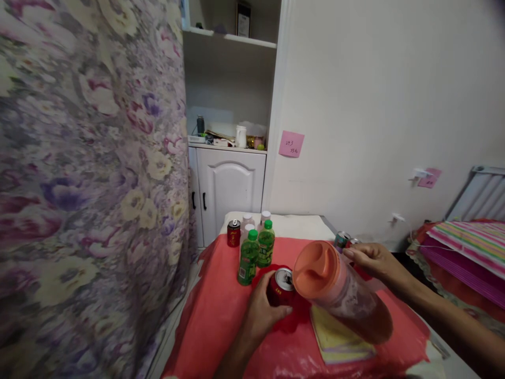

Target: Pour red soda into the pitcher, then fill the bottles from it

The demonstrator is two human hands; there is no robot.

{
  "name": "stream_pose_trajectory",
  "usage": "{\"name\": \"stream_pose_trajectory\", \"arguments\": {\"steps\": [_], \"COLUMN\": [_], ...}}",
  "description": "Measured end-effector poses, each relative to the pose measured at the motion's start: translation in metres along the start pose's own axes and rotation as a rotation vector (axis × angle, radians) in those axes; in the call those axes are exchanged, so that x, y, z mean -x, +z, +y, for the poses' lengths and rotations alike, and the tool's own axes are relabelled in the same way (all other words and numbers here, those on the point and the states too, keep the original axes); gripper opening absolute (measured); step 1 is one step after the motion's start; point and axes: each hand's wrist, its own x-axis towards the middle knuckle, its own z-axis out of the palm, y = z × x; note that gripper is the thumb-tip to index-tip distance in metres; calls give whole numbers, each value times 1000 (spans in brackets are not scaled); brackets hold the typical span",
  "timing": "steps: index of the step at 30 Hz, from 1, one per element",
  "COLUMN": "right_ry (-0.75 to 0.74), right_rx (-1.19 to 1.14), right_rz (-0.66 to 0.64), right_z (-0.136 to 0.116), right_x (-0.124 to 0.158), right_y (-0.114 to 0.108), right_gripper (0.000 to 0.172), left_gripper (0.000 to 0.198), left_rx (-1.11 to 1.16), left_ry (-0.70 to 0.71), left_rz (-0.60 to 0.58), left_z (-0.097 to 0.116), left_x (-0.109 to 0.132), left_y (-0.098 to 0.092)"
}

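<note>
Head view: the left hand has its fingers curled round a red can, and the right hand has its fingers gripping a tipped pitcher near its orange lid, just beside the can's top, above the counter. The work looks partway: the can seems opened and the pitcher appears to hold liquid, but I cannot tell whether anything flows; both are yet to be set down. Green bottles crowd the can's far side, and a yellow cloth lies below the pitcher. Room to move lies toward the counter's left edge and beyond the lid.
</note>
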Motion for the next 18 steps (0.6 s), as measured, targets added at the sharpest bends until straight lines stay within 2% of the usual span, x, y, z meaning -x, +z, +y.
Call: {"name": "stream_pose_trajectory", "arguments": {"steps": [18], "right_ry": [15], "right_rx": [-28], "right_rz": [-28], "right_z": [-10], "right_x": [1], "right_y": [-1], "right_gripper": [57], "left_gripper": [76], "left_rx": [-25], "left_ry": [-16], "left_rz": [0], "left_z": [2], "left_x": [0], "left_y": [1]}}
